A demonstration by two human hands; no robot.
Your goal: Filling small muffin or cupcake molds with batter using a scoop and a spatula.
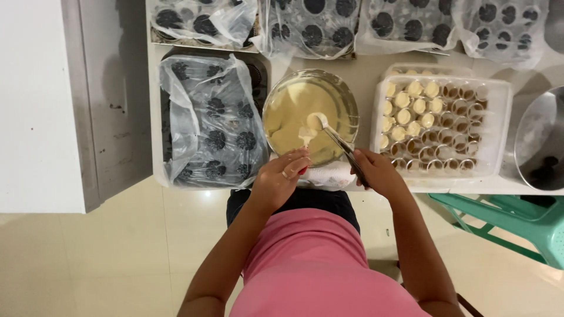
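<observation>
A round metal bowl of pale yellow batter stands at the table's front edge. My right hand grips a metal spoon whose batter-covered tip is held over the bowl. My left hand holds a small paper cup over the bowl's near rim, beside the spoon tip; the cup is mostly hidden by my fingers. Right of the bowl a clear plastic tray holds several small cups, the left ones filled with batter and the right ones unfilled.
Dark muffin trays wrapped in clear plastic lie left of the bowl and along the table's back. A large metal lid or pan sits at far right. A green plastic stool stands on the floor at right; a white cabinet is at left.
</observation>
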